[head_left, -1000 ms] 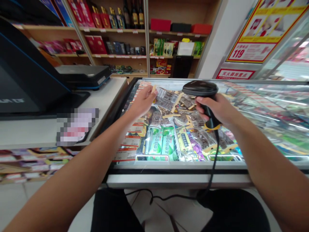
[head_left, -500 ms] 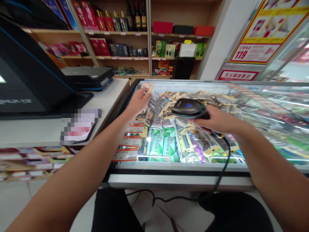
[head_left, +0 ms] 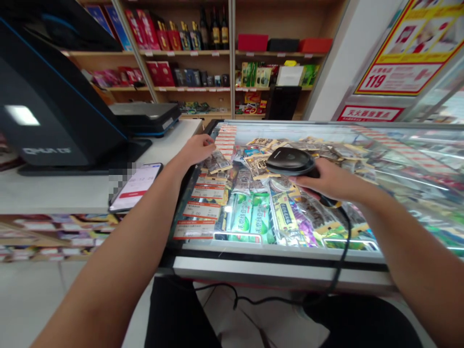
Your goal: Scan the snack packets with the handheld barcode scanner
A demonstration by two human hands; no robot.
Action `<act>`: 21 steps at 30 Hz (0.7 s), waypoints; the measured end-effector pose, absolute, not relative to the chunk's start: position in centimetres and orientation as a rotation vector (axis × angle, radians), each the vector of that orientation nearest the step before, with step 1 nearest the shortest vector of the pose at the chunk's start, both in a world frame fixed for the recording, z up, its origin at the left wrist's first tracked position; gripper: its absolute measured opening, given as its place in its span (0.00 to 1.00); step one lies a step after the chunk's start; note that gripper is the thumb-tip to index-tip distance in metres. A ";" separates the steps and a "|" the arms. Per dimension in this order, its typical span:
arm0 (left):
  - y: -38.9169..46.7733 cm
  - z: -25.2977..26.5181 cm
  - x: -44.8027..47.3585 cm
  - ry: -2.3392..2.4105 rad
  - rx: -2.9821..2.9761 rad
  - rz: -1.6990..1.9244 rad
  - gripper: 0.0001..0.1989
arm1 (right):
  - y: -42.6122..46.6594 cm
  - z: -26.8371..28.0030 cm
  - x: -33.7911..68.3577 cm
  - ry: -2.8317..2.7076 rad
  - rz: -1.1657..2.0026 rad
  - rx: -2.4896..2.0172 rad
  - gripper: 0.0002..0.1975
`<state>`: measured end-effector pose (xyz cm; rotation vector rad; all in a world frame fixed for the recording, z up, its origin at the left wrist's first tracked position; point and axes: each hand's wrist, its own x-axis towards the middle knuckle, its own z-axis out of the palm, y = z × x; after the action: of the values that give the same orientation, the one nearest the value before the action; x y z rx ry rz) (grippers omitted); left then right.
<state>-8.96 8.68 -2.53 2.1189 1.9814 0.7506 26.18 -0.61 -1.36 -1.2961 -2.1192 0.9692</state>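
My right hand (head_left: 331,181) is wrapped round the handle of a black barcode scanner (head_left: 291,160), its head pointing left above the glass-topped freezer. A black cable hangs from the handle down past the freezer's front edge. At the freezer's left side, my left hand (head_left: 198,150) pinches the upper end of a small clear-and-tan packet (head_left: 219,161) with dark contents. That packet is over the column of orange-and-white price labels (head_left: 203,210). To its right lie many similar brown and tan packets (head_left: 258,166) and green wrapped packets (head_left: 250,217).
On the counter at left are a phone (head_left: 137,186), a dark checkout terminal (head_left: 61,116) and a flat black scale (head_left: 148,116). Shelves (head_left: 188,53) of bottles and boxes stand behind. The scanner cable (head_left: 268,298) loops in front of my legs.
My left hand has moved left with the packet, from above the loose packets to the price labels. The scanner stays in my right hand. The view has shifted slightly left.
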 end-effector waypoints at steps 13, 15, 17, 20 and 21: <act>5.1 -2.6 -4.4 1.980 2.345 -0.065 0.38 | -0.5 -1.9 25.9 -2.075 1.053 -1.322 0.15; 5.4 -1.9 -5.4 2.005 2.319 -0.184 0.38 | -0.4 -2.0 26.0 -2.092 1.028 -1.319 0.15; 5.6 -1.5 -6.3 2.019 2.330 -0.247 0.35 | -0.3 -2.1 26.1 -2.112 0.991 -1.331 0.15; 5.6 -1.7 -6.8 2.070 2.405 -0.276 0.30 | -0.1 -2.1 26.4 -2.146 0.943 -1.349 0.15; 5.5 -2.0 -6.6 2.091 2.448 -0.258 0.29 | -0.1 -2.1 26.5 -2.155 0.932 -1.346 0.15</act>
<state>-6.60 5.49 -1.96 2.4476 2.0915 -0.2582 26.46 -0.08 -2.06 -1.3458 -2.1548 0.9320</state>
